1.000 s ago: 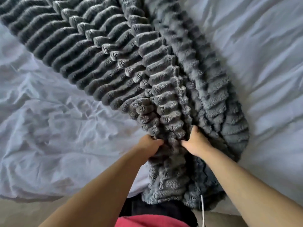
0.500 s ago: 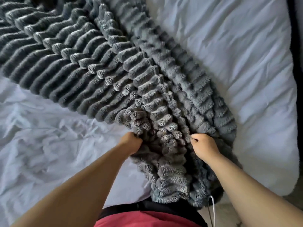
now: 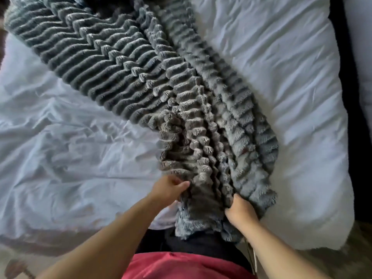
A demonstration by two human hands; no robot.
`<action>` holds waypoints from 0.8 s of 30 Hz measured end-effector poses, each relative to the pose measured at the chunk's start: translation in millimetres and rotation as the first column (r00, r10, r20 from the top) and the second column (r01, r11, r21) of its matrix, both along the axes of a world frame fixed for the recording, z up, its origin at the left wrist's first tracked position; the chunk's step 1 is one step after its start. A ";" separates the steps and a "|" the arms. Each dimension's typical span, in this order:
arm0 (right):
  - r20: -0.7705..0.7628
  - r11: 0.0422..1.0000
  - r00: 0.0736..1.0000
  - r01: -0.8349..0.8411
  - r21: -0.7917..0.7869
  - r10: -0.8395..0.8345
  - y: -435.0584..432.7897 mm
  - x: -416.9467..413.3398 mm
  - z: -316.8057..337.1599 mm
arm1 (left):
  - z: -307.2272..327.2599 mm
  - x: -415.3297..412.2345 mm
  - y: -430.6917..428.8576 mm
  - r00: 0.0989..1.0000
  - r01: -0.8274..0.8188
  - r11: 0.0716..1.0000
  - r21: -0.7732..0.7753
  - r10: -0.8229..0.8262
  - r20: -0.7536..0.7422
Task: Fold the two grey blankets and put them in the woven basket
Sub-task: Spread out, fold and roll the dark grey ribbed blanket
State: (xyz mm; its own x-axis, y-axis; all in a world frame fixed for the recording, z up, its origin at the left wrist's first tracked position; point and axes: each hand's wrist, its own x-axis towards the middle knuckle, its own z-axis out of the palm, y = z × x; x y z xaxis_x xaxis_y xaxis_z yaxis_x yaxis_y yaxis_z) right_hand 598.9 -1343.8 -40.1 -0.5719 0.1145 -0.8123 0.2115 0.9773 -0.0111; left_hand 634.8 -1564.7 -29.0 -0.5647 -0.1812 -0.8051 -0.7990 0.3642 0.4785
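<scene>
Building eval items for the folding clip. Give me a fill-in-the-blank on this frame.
The ribbed blanket is ____ in colour.
The number of hands gripping its near end is ____: left hand and right hand.
It lies across a ____ covered in white bedding.
Missing words: grey; two; bed.

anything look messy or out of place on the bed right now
Yes. The grey blanket lies slantwise across the white sheet, not squared, and is bunched into folds where the left hand and right hand grip its near end. The sheet is rumpled on the left. No damage shows.
</scene>
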 end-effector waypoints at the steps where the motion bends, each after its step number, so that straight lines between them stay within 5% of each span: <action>1: 0.002 0.998 1.000 0.015 -0.060 -0.015 8.1 3.9 3.2 | -5.1 9.7 21.9 0.997 0.074 0.997 0.030 -0.075 0.032; 6: -0.059 0.952 0.984 0.149 -0.268 -0.171 52.1 12.8 42.1 | -28.7 45.4 104.0 0.925 0.344 0.928 -0.145 -0.309 0.221; 11: -0.193 0.802 0.871 0.301 -0.516 -0.452 66.3 25.2 81.4 | 11.4 43.3 108.8 0.997 0.026 0.989 -0.144 -0.035 -0.061; 15: -0.132 0.559 0.728 0.383 -0.735 -0.673 34.0 10.3 121.3 | 88.2 30.3 68.4 0.879 -0.261 0.965 0.014 0.244 -0.410; 20: -0.042 0.256 0.673 0.222 -0.941 -0.739 -24.3 -20.7 227.7 | 208.1 6.7 9.3 0.610 -0.449 0.873 0.190 0.454 -0.649; 22: 0.141 0.039 0.672 0.246 -0.969 -0.727 -39.7 -30.2 278.1 | 260.7 -5.1 -7.8 0.511 -0.464 0.837 0.290 0.520 -0.685; 24: 0.324 -0.135 0.662 0.321 -0.937 -0.676 -52.1 -38.0 325.6 | 310.2 -10.6 -21.5 0.471 -0.444 0.870 0.213 0.429 -0.770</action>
State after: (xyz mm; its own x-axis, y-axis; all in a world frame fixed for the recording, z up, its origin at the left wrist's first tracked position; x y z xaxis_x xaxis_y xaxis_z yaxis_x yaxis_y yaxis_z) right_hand 561.0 -1395.9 285.5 -0.8920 -0.2179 -0.3962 0.4462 -0.2826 -0.8491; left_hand 624.2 -1586.2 281.2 -0.7992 -0.5947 -0.0873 -0.1736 0.0893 0.9808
